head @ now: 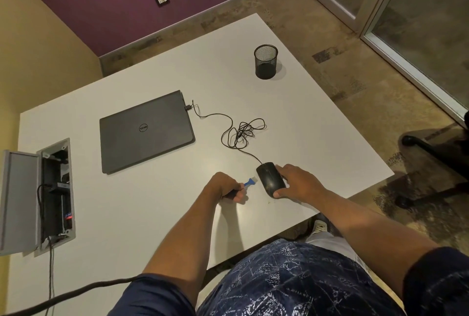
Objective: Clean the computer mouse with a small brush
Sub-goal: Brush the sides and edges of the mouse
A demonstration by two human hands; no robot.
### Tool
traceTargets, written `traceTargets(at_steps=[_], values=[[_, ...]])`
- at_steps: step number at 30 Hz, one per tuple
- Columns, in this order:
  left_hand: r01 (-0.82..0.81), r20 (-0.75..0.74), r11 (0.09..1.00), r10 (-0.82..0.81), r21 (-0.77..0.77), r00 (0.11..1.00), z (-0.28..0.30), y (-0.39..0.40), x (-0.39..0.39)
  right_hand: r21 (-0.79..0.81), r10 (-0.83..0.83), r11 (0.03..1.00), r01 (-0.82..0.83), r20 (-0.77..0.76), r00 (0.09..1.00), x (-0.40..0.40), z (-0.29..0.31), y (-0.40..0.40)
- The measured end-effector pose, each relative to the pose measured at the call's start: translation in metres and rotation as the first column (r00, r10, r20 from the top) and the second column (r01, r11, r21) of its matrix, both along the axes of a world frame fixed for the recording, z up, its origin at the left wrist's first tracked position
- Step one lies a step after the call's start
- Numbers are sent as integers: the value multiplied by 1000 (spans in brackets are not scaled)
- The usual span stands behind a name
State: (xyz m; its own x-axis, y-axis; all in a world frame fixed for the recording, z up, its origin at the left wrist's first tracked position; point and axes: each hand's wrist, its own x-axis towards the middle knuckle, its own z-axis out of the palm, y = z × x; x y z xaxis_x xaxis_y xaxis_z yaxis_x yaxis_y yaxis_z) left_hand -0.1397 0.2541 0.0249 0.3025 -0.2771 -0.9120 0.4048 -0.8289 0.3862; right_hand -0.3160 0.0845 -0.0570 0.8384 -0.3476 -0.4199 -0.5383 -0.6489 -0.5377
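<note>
Head camera view puts me over a white rectangular table (157, 214) with both hands already at work, so I judge the cleaning is at its start or in its early strokes: the tool is in hand and the glossy black corded computer mouse (271, 180) is steadied, but I cannot tell how much of its shell has been brushed. A few tiny specks lie on the table just below the mouse (possibly loosened dirt, too small to be sure). What looks left is the brushing itself, over the top, the button seams and the sides.

My left hand (227, 187) is curled in a closed fist around the dark handle of the small blue brush with pale bristles (250, 182), knuckles up, forearm coming in from the lower left. The bristle tip points right and sits just beside the mouse's left edge; whether it touches I cannot tell.

My right hand (299, 183) lies along the mouse's right side, fingers spread narrowly around it, one fingertip at the front and the thumb pressing the rear end, holding it flat on the table near the front right edge. Its thin black cable (241, 133) runs away in loose coils to the closed grey laptop (146, 129).
</note>
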Motion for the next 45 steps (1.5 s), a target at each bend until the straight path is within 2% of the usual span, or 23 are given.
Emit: traceTargets(at_steps=[2,6,9,11,13,17,19,26,30,33,36,38,40,45], values=[[12,8,1000,-12,20,1000,-4,4,2,1,1,1000,-1,-1,1000,0,0,0],[-39,-20,996,38,-80,999,-2,10,8,-5,2,1000,-2,-1,1000,0,0,1],[52,8,989,-52,-135,999,0,10,7,-9,0,1000,0,0,1000,0,0,1],[89,3,985,-89,-146,996,0,8,2,-14,0,1000,0,3,1000,0,0,1],[46,-19,993,-48,-107,999,-4,4,-2,-14,-1,1000,2,5,1000,0,-1,1],[65,-248,998,-58,20,967,-12,4,-3,-7,-1,1000,1,-4,1000,0,-1,1],[74,-279,996,-59,42,959,-16,9,3,-1,-6,1000,6,-6,1000,0,-1,1],[225,-2,973,-225,-58,974,-17,9,17,-7,-10,1000,10,-2,1000,1,-1,1],[216,103,965,-202,-147,974,-20,-3,2,-3,-7,1000,7,-9,1000,1,0,0],[283,146,956,-270,-72,952,-19,-7,-2,-4,-7,1000,7,-5,1000,1,0,0],[448,80,888,-457,101,886,-16,-5,0,7,1,1000,-1,-3,1000,1,0,0],[472,68,872,-483,132,873,-17,2,7,9,3,1000,-2,-8,1000,1,0,-1],[440,55,895,-444,71,894,-18,9,15,7,-1,1000,1,-9,1000,0,0,-1],[329,175,927,-299,-181,938,-23,12,18,17,-8,1000,8,-3,1000,0,1,0]])
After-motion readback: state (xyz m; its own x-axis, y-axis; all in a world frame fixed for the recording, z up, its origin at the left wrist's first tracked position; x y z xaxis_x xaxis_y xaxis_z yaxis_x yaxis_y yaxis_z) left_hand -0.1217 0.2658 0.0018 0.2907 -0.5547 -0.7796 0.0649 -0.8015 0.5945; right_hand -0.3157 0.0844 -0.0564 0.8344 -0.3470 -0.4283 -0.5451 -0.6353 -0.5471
